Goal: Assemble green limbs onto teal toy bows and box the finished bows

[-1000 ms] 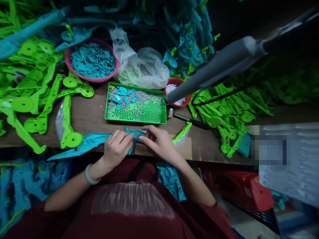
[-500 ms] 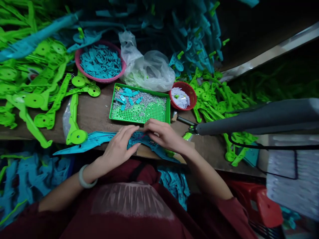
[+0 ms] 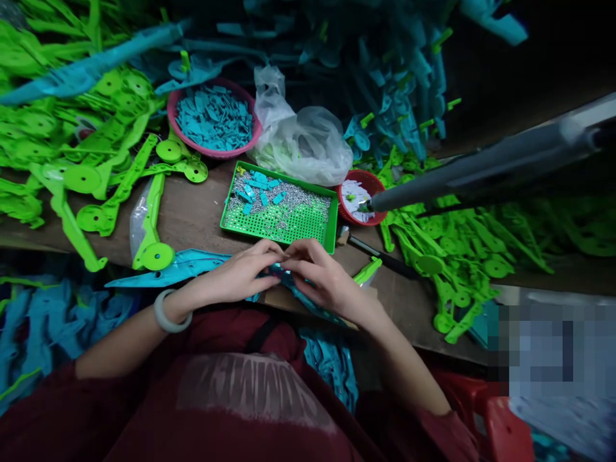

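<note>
A long blue plastic part (image 3: 185,266) lies along the near edge of the table, its middle covered by my hands. My left hand (image 3: 248,273) is over it, fingers together and thumb beneath, the tips closed at the part. My right hand (image 3: 325,276) bends its fingers into a pinch against the left fingertips. Whatever small thing is between the fingers is hidden. Just beyond the hands sits a green perforated tray (image 3: 279,236) with many small metal screws and several small blue pieces (image 3: 260,183).
A pink basket (image 3: 216,153) of blue pieces, a plastic bag (image 3: 317,144) and a red basket (image 3: 363,219) of white pieces stand behind. A hammer (image 3: 380,251) lies right. A grey pole-like thing (image 3: 471,167) juts in. Green parts (image 3: 81,179) pile up on both sides.
My hands have come closer together, fingertips now meeting over the blue part. The grey pole-like thing has shifted upward in view, uncovering the hammer's handle. The whole view has shifted slightly.
</note>
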Motion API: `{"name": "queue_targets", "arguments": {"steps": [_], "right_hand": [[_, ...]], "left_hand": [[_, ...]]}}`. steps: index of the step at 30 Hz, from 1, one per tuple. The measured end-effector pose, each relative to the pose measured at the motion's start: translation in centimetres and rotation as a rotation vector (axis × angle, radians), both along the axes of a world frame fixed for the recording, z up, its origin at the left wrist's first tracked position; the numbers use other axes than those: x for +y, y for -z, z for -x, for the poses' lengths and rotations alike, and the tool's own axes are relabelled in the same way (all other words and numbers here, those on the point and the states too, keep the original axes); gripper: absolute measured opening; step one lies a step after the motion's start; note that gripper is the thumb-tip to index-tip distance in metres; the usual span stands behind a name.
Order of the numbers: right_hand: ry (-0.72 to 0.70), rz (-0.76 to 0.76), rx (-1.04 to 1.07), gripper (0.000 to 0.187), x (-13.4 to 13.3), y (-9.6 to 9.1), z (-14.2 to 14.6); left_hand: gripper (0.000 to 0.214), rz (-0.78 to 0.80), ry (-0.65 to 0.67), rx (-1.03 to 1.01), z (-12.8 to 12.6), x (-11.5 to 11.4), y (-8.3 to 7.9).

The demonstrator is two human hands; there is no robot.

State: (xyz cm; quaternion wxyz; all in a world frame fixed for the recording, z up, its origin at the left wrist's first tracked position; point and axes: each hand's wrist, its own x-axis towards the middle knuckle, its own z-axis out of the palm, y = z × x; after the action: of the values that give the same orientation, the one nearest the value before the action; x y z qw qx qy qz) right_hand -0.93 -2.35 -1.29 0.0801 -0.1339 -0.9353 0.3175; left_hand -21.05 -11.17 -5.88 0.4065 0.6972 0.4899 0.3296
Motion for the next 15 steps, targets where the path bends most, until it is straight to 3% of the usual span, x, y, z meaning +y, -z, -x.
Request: {"name": "queue_targets", "arguments": {"steps": [3, 7, 10, 15], "right_hand": [[-0.039, -0.161, -0.082, 0.028, -0.4, 0.0, 0.0], [-0.026, -0.328, -0.078, 0.027, -0.5, 1.6, 0.2], [0.149, -0.298, 0.009, 0.026, -1.0, 3.6, 0.6], [0.331, -0.113, 0.172, 0.017, -2.0, 5.2, 1.5]], "left_hand": [[0.008, -0.02, 0.034, 0.042, 0.2, 0.4, 0.0], [0.012, -0.168, -0.208, 0.451, -0.8, -1.1, 0.4], [0.018, -0.314, -0.373, 0.667, -1.9, -3.3, 1.0], [0.018, -0.355, -0.401, 0.649, -2.7, -5.9, 1.9]]}}
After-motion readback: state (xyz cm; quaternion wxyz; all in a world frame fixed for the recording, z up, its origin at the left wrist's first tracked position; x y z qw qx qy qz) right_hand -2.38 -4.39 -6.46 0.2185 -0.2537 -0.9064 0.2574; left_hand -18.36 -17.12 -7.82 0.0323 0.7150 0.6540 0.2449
